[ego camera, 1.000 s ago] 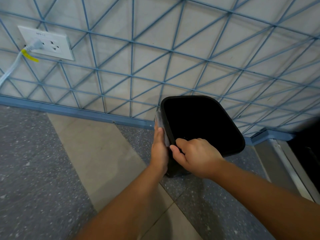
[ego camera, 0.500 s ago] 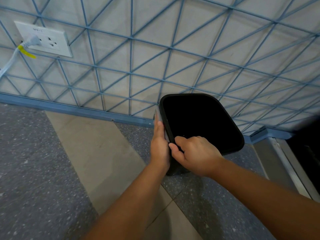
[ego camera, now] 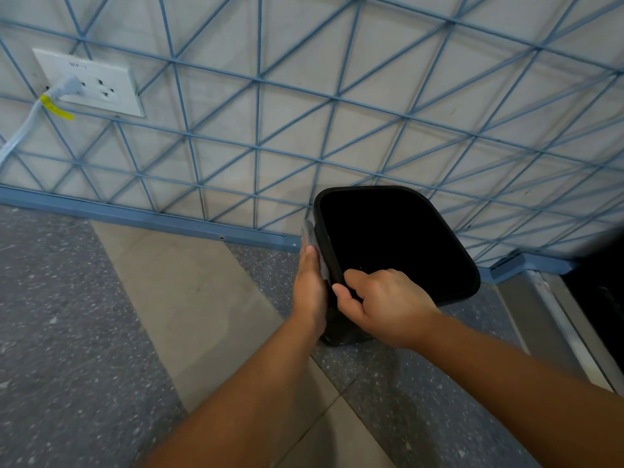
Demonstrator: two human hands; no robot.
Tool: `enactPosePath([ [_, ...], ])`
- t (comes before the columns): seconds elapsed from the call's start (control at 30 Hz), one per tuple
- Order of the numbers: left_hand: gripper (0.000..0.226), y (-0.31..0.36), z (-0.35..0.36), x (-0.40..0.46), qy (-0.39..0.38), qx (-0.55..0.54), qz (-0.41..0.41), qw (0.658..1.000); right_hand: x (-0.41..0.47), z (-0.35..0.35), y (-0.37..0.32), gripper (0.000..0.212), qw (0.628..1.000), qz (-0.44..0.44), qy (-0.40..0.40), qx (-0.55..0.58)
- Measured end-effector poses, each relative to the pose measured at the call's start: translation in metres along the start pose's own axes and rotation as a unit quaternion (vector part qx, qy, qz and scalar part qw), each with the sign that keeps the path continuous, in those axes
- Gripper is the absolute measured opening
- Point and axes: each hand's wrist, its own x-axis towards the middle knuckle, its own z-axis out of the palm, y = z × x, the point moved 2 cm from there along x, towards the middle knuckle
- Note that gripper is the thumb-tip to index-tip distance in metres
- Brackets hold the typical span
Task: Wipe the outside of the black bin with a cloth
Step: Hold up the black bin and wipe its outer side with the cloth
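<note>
One black bin (ego camera: 398, 238), right grip (ego camera: 385, 305) clasping rim (ego camera: 328, 251), left grip (ego camera: 309, 285) flat on one cloth (ego camera: 309, 233)

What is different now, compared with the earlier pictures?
The left hand, pressing the grey cloth flat on the left side of the black bin, slid a little toward the wall, then back. The right hand still grips the near rim; the bin has not moved.
</note>
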Motion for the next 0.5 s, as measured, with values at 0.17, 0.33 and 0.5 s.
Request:
enactPosePath([
  [0.17,0.092,-0.007,0.008,-0.023,-0.004,0.007,0.029,1.0,-0.001,-0.003,-0.001,0.039,1.0,-0.004,-0.004,0.003],
  [0.33,0.114,-0.033,-0.011,0.0,-0.033,-0.02,0.012,0.999,0.0,-0.001,0.0,0.04,1.0,0.004,-0.002,0.001],
  [0.5,0.099,-0.018,0.004,-0.022,-0.025,0.028,0.031,0.999,0.0,-0.002,0.0,0.039,1.0,0.003,-0.007,0.004],
])
